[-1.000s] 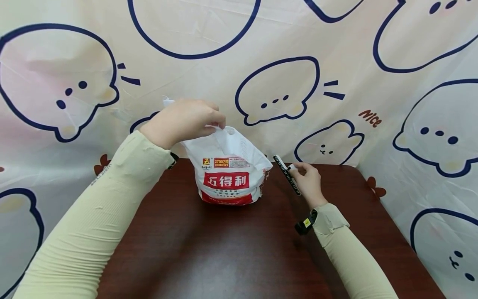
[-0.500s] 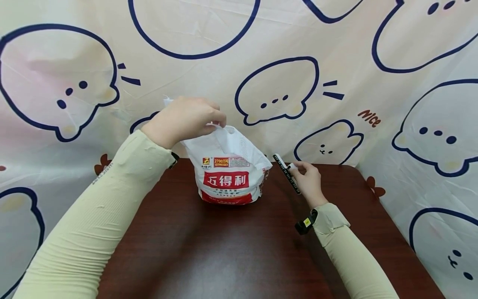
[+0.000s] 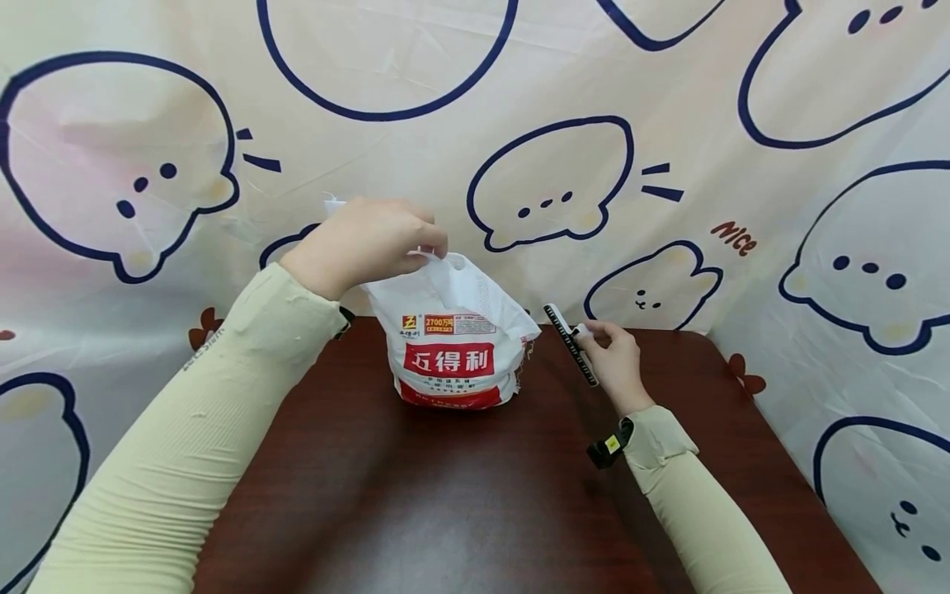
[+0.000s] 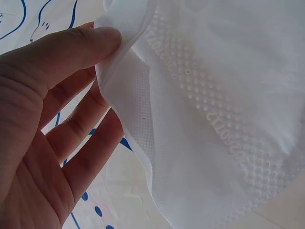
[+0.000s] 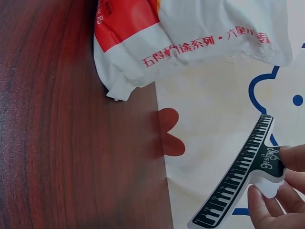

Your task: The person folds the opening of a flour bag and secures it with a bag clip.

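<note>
A white flour bag (image 3: 449, 330) with red printed labels stands upright on the table, its slack top drawn up to the left. My left hand (image 3: 374, 243) pinches the bag's top edge; in the left wrist view the thumb (image 4: 90, 45) presses the folded white rim against the fingers behind it. To the right of the bag, my right hand (image 3: 612, 363) holds a long bag clip (image 3: 570, 345) printed with piano keys. In the right wrist view, thumb and fingers pinch the clip's short handle (image 5: 269, 162), and the clip is apart from the bag.
The dark brown wooden table (image 3: 445, 503) runs back to a pale curtain (image 3: 401, 165) with blue cartoon outlines. More of this curtain hangs along the right side. A black wrist device (image 3: 610, 445) sits on my right wrist.
Both hands keep their hold on the bag's edge and the clip. Hardly anything else moves, apart from a tiny shift of the head view.
</note>
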`<state>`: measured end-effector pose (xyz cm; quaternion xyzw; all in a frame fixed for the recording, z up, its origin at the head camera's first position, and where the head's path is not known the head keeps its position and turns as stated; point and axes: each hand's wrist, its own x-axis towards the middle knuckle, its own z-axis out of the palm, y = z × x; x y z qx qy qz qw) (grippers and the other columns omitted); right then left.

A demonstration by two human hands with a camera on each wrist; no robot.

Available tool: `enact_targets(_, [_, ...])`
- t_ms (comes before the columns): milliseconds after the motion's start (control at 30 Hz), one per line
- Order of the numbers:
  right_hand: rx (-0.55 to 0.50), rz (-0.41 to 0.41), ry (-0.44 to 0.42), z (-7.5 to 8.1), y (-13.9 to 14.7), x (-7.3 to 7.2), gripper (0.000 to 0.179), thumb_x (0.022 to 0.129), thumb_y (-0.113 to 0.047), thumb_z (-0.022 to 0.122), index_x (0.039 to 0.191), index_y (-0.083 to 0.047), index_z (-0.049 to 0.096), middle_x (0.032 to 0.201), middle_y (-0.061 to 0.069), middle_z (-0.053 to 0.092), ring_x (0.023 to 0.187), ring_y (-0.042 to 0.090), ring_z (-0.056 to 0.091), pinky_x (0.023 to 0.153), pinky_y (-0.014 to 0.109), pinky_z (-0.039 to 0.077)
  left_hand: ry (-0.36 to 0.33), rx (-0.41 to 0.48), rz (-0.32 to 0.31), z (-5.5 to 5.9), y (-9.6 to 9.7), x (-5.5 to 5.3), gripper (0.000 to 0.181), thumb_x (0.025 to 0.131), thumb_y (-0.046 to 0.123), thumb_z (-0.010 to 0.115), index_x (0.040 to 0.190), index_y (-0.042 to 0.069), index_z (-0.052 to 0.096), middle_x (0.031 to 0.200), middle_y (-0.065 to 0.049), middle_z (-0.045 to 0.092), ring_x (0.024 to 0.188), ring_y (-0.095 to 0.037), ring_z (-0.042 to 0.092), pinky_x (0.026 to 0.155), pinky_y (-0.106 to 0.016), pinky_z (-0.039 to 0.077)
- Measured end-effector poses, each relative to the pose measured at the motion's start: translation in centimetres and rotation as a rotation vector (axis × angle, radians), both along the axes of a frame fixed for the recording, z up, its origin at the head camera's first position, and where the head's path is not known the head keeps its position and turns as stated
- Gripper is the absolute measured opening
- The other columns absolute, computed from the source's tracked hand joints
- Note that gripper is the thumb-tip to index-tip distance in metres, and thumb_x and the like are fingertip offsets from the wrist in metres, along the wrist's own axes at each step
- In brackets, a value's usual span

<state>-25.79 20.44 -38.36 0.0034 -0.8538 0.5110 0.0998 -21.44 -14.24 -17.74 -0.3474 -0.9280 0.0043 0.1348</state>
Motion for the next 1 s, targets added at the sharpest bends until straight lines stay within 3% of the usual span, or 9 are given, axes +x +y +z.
enact_targets(1000, [-0.045, -0.002, 0.094, 1.2, 0.3, -0.1, 0.034, 0.099, -0.016, 0.067, 0.13, -0.002, 0.066, 0.113, 0.018, 0.068, 0.097, 0.022, 0.063, 0.071, 0.015, 0.05, -0.023, 0.002, 0.012, -0.3, -0.1, -0.2, 0.023, 0.089, 0.009, 0.078, 0.112, 0.012, 0.076, 0.107, -0.009, 0.073, 0.097, -0.027, 0.07, 0.084, -0.043, 0.06])
